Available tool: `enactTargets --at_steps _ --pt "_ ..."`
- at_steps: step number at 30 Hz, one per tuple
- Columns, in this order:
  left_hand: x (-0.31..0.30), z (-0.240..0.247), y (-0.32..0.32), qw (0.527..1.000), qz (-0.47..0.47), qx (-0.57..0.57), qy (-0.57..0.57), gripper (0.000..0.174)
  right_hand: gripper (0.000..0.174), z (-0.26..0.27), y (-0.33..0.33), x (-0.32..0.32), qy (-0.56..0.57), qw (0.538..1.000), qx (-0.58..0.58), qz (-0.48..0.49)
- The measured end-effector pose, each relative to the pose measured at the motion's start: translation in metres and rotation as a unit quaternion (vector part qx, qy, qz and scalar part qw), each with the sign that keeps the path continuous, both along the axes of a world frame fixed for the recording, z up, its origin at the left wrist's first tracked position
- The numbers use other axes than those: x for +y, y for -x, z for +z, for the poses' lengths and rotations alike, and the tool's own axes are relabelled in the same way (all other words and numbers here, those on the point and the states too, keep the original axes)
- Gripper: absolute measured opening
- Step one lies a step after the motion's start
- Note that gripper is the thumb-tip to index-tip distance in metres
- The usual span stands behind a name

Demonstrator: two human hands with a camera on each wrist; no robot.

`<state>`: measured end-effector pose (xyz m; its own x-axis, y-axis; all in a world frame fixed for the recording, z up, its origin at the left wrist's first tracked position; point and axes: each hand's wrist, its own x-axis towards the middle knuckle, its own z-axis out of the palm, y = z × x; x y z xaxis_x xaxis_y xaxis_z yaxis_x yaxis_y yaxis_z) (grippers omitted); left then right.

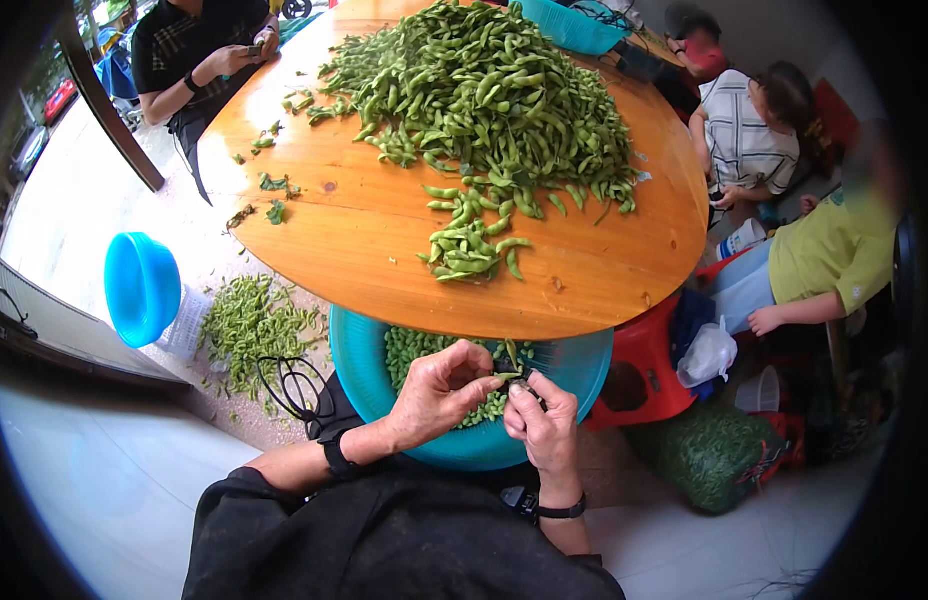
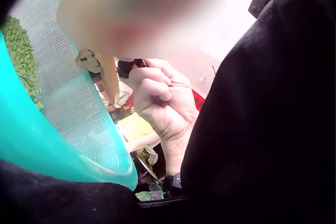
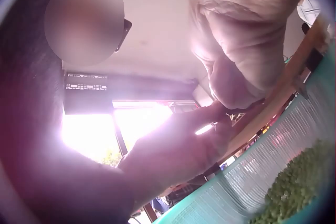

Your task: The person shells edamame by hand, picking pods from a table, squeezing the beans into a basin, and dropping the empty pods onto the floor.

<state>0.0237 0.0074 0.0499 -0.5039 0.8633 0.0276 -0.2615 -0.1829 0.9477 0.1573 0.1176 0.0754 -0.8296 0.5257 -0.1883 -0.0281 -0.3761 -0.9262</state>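
Observation:
In the head view, my left hand [image 1: 439, 395] pinches a green soybean pod [image 1: 507, 376] between thumb and fingertips. My right hand [image 1: 542, 420] meets it at the pod's other side, fingers curled, with a small black piece [image 2: 125, 68] at its fingertips in the left wrist view; I cannot tell what that piece is. Both hands are over a teal basin [image 1: 596, 368] that contains shelled green beans [image 1: 404, 352]. A large heap of soybean pods [image 1: 474, 90] covers the far part of the wooden table [image 1: 334, 235], with a smaller cluster of pods [image 1: 464, 250] nearer me.
Empty pods [image 1: 252, 325] litter the floor at left beside a blue tub [image 1: 142, 290]. To the right are a red stool [image 1: 639, 375] and a full green net bag [image 1: 709, 455]. Several people sit or stand round the table. A turquoise basket [image 1: 574, 25] stands at its far edge.

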Motion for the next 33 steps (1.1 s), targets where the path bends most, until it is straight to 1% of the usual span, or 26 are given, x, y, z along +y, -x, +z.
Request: enactTargets --at_steps 1,2,3,4,5,6,7,8,9,10,11,12,13,14,15,16,17,19,20,22,23,25,29,30,31,33 --pt "0.001 -0.001 0.0 0.999 0.001 -0.033 -0.038 0.016 0.005 0.004 0.001 0.0 -0.023 1.0 -0.006 0.001" --pt "0.0 0.0 0.003 0.999 0.0 -0.033 -0.038 0.016 0.006 0.006 0.002 0.0 -0.047 0.999 -0.013 0.002" --pt "-0.001 0.003 0.008 0.987 -0.051 -0.151 -0.03 0.017 0.006 0.006 0.002 0.001 -0.046 0.999 -0.013 0.002" --pt "-0.001 0.004 0.011 0.958 -0.101 -0.267 -0.022 0.019 0.007 0.006 0.0 0.004 -0.03 0.999 -0.005 0.022" --pt "-0.001 0.001 0.011 0.958 -0.101 -0.267 -0.022 0.019 0.009 0.006 -0.001 0.006 -0.014 0.999 0.003 0.041" --pt "-0.001 -0.007 0.009 0.924 -0.145 -0.352 -0.042 0.019 0.009 0.004 -0.003 0.008 -0.014 0.999 0.002 0.041" --pt "-0.001 -0.012 0.008 0.879 -0.187 -0.434 -0.063 0.02 0.01 -0.001 -0.004 0.011 0.034 0.998 0.012 0.059" --pt "-0.002 -0.017 0.009 0.881 -0.198 -0.423 -0.072 0.019 0.011 -0.003 -0.005 0.012 0.082 0.993 0.022 0.077" --pt "-0.004 -0.014 0.009 0.881 -0.196 -0.424 -0.072 0.019 0.011 -0.004 -0.005 0.012 0.083 0.993 0.021 0.078" --pt "-0.005 -0.008 0.01 0.926 -0.169 -0.336 -0.024 0.023 0.01 -0.005 -0.005 0.011 0.075 0.994 0.007 0.073" --pt "-0.006 -0.004 0.01 0.959 -0.14 -0.243 0.024 0.026 0.01 -0.005 -0.005 0.011 0.066 0.995 -0.007 0.068" --pt "-0.005 -0.004 0.009 0.979 -0.127 -0.156 0.025 0.028 0.01 -0.006 -0.005 0.009 0.067 0.995 -0.007 0.068" --pt "-0.006 -0.001 0.01 0.979 -0.127 -0.156 0.025 0.028 0.009 -0.007 -0.005 0.006 0.023 0.998 -0.034 0.057" --pt "-0.01 0.004 0.012 0.991 -0.111 0.033 0.069 0.031 0.009 -0.008 -0.006 0.004 -0.021 0.997 -0.06 0.046" --pt "-0.011 0.008 0.013 0.965 -0.091 0.219 0.112 0.035 0.009 -0.009 -0.006 0.002 -0.021 0.997 -0.06 0.047" --pt "-0.011 0.003 0.013 0.959 -0.062 0.263 0.085 0.04 0.009 -0.009 -0.007 0.001 -0.058 0.994 -0.076 0.049" --pt "-0.012 0.005 0.016 0.959 -0.061 0.263 0.085 0.04 0.01 -0.009 -0.008 -0.001 -0.095 0.99 -0.092 0.051" --pt "-0.013 0.011 0.024 0.936 -0.115 0.314 0.109 0.036 0.011 -0.011 -0.006 -0.007 -0.096 0.989 -0.105 0.046" --pt "-0.014 0.008 0.025 0.936 -0.115 0.313 0.109 0.036 0.011 -0.012 -0.005 -0.01 -0.105 0.987 -0.113 0.044" --pt "-0.014 0.001 0.026 0.914 -0.105 0.378 0.104 0.03 0.012 -0.012 -0.005 -0.011 -0.114 0.985 -0.122 0.043" --pt "-0.015 0.0 0.026 0.914 -0.104 0.378 0.104 0.03 0.01 -0.012 -0.004 -0.011 -0.172 0.976 -0.123 0.043" --pt "-0.015 -0.002 0.027 0.899 -0.116 0.407 0.112 0.024 0.008 -0.011 -0.003 -0.01 -0.286 0.949 -0.123 0.04" --pt "-0.014 -0.004 0.034 0.893 -0.119 0.423 0.095 0.021 0.007 -0.016 -0.003 -0.009 -0.319 0.939 -0.125 0.037" --pt "-0.014 0.0 0.039 0.921 -0.169 0.332 0.11 0.021 0.007 -0.019 -0.004 -0.009 -0.317 0.94 -0.122 0.042" --pt "-0.014 0.002 0.043 0.938 -0.217 0.238 0.124 0.022 0.008 -0.02 -0.004 -0.009 -0.314 0.941 -0.12 0.046" --pt "-0.014 -0.001 0.043 0.934 -0.234 0.237 0.125 0.025 0.007 -0.017 -0.003 -0.011 -0.293 0.946 -0.133 0.047"
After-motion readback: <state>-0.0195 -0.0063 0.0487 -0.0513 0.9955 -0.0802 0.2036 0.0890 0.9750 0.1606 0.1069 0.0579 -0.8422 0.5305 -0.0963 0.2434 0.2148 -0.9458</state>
